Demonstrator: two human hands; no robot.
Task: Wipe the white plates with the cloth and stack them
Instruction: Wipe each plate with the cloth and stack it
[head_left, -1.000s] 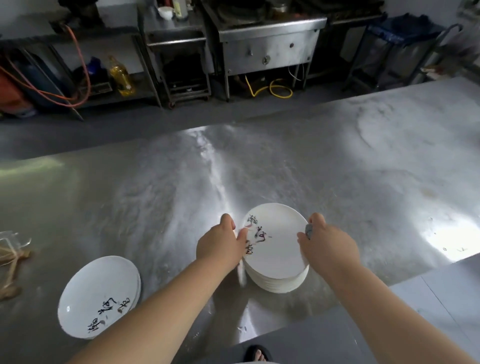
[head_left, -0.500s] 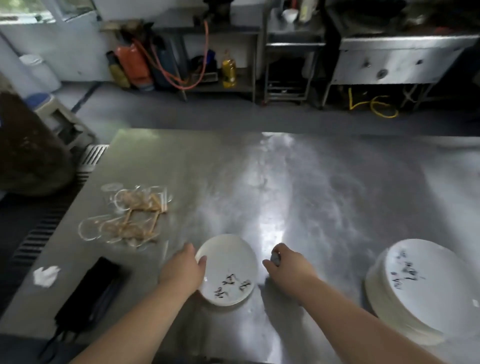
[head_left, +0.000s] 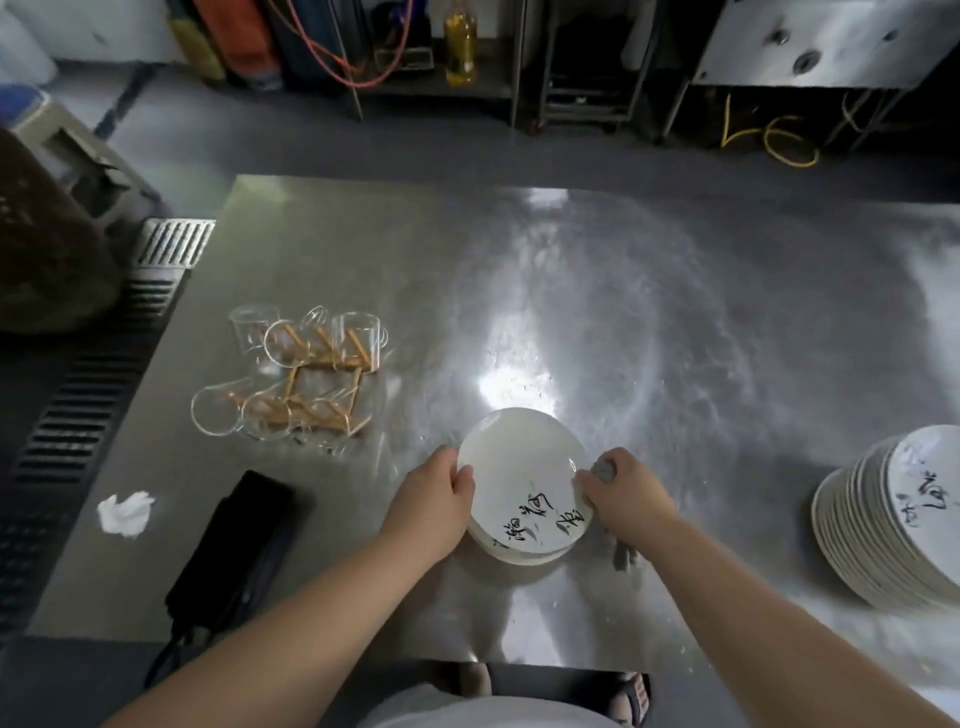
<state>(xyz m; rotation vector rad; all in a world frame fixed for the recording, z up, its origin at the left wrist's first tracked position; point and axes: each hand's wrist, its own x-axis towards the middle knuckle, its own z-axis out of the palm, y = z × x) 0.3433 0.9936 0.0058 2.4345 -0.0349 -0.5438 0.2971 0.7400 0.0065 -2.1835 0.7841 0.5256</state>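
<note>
A white plate (head_left: 519, 467) with black writing hangs slightly tilted just above a low stack of white plates (head_left: 524, 557) near the front of the steel table (head_left: 649, 322). My left hand (head_left: 436, 499) grips the plate's left rim. On the opposite rim, my right hand (head_left: 626, 493) pinches the plate, with a small grey cloth (head_left: 602, 471) bunched in its fingers. A taller stack of white plates (head_left: 883, 535) stands at the far right, apart from both hands.
Glass cups on a wooden rack (head_left: 306, 374) lie left of centre. A black pouch (head_left: 234, 551) and a crumpled white tissue (head_left: 124, 514) sit at the front left. A floor grate (head_left: 78, 415) runs along the table's left edge.
The view swung left, away from the tall stack. Both hands moved from that stack to the low stack on its left and now hold its top plate, tilted, by the rims.
</note>
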